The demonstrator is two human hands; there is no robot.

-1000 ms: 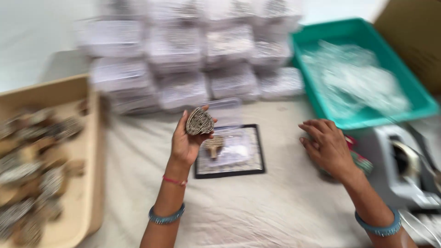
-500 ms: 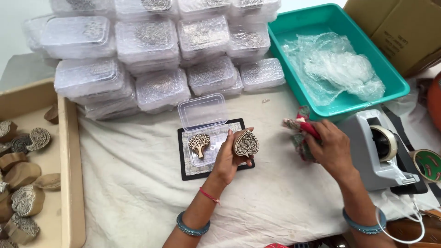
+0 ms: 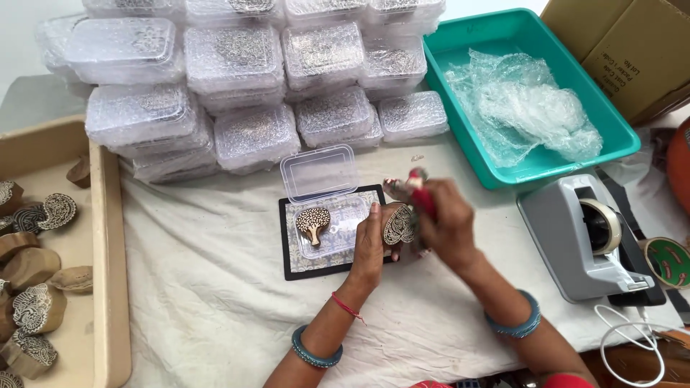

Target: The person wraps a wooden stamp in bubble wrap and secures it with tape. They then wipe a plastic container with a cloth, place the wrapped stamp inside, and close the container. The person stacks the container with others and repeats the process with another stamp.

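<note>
At frame centre, the left hand grips a leaf-shaped carved wooden stamp; the right hand clutches a red-handled tool touching it. The open plastic box lies just left, nearer the left hand.

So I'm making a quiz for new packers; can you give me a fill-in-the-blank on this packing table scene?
1. The left hand holds a carved wooden block shaped like a ____.
2. The block lying in the open clear box is shaped like a ____.
3. The bubble wrap lies in a ____ coloured tray.
4. The tape dispenser stands on the person's ____ side.

Missing words: leaf; tree; teal; right
</note>
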